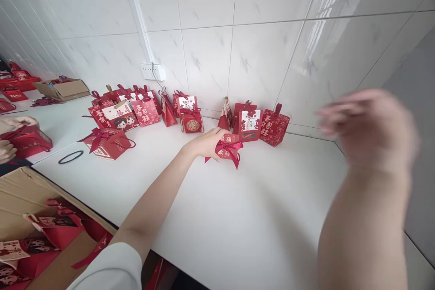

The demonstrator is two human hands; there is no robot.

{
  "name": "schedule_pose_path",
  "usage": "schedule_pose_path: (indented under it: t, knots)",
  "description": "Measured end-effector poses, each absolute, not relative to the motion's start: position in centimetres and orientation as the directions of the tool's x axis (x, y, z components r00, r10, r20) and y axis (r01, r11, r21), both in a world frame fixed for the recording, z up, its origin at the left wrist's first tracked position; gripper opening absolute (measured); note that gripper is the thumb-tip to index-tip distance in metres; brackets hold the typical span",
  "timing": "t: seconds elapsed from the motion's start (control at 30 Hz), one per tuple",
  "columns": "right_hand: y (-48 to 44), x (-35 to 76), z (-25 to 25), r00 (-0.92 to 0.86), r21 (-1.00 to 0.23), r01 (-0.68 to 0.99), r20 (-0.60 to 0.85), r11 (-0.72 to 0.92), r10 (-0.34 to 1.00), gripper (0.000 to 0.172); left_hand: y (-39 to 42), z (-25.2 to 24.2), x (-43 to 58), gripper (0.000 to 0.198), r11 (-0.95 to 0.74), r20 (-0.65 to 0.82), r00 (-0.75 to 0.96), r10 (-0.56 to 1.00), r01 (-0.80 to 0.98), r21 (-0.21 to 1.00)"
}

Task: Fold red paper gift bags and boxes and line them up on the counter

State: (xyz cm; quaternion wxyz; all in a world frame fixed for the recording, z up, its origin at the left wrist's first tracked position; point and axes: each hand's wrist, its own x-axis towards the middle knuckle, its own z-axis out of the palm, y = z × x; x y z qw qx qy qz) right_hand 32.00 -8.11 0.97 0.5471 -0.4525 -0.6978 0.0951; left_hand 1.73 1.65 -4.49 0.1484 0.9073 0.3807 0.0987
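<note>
My left hand is closed around the left side of a small red gift box with a dark red ribbon bow, which rests on the white table. Its fingertips are partly hidden behind the box. My right hand is raised at the right, away from the boxes and smeared by motion, so I cannot make out whether its fingers hold anything. Just behind the held box stand a red gift box with a white printed front and a patterned red gift bag.
More red gift boxes line the wall. A ribboned box and a black ring lie at the left. Another person's hands hold a red box. A cardboard carton with red boxes stands below the table edge.
</note>
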Motion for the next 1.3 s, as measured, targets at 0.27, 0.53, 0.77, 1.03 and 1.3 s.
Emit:
schedule_pose_path:
  t: [0.27,0.53,0.77,1.03,1.3]
  knots:
    - [-1.4,21.4,-6.8,-0.187,-0.702,0.551,0.424,0.452,0.886,0.068,2.0,-4.3,1.0,0.086,-0.664,0.102,0.688,0.718,0.635,0.395]
    - [0.4,21.3,-10.6,-0.22,-0.713,0.479,0.468,0.512,0.856,0.058,2.2,-4.2,1.0,0.082,-0.599,0.078,0.64,0.764,0.658,0.457]
    - [1.3,20.7,-12.1,-0.146,-0.701,0.476,0.532,0.53,0.834,0.048,2.5,-3.9,0.6,0.078,-0.515,0.052,0.591,0.805,0.652,0.556]
    - [1.5,20.4,-12.6,-0.117,-0.689,0.484,0.56,0.54,0.82,0.044,3.9,-4.2,-0.9,0.043,-0.389,0.108,0.406,0.907,0.715,0.581]
    - [0.5,19.9,-11.5,-0.151,-0.678,0.515,0.53,0.524,0.834,0.036,3.9,-3.9,-1.1,0.027,-0.348,-0.027,0.457,0.889,0.712,0.609]
